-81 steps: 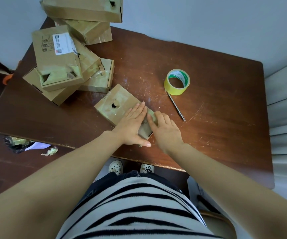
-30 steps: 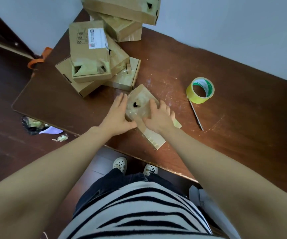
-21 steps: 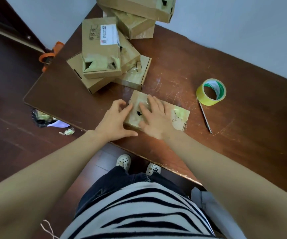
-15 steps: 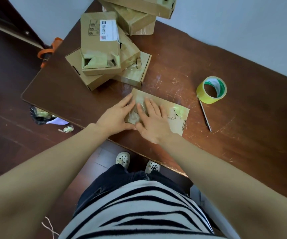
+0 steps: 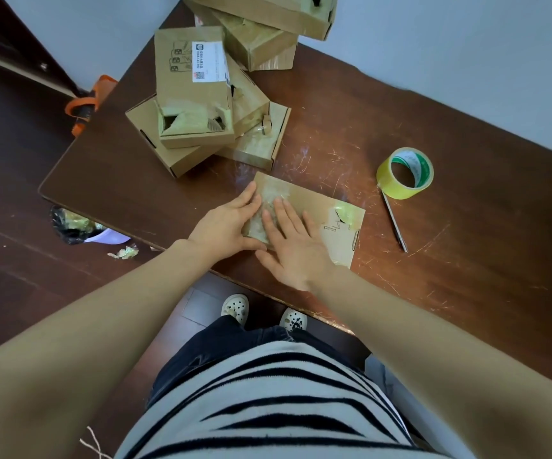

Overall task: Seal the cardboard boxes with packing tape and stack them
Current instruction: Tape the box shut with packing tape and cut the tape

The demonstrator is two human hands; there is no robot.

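A flat brown cardboard box [image 5: 329, 212] with shiny tape on its top lies near the table's front edge. My left hand [image 5: 226, 223] clasps the box's left end, fingers on its top and thumb along its near side. My right hand [image 5: 289, 245] lies flat on the box's top with spread fingers, pressing on the tape. A yellow roll of packing tape [image 5: 405, 172] stands on the table to the right, apart from both hands. A loose pile of several taped boxes [image 5: 195, 94] sits at the table's far left.
A thin metal pen-like tool [image 5: 394, 221] lies beside the tape roll. The dark wooden table [image 5: 466, 246] is scratched. A black bag with scraps [image 5: 72, 223] lies on the floor at left, and an orange-handled item [image 5: 84, 106] rests by the table's left corner.
The box was turned from a slanted position to lie flat and lengthwise along the front edge. Both hands shifted to its left end and now press there.
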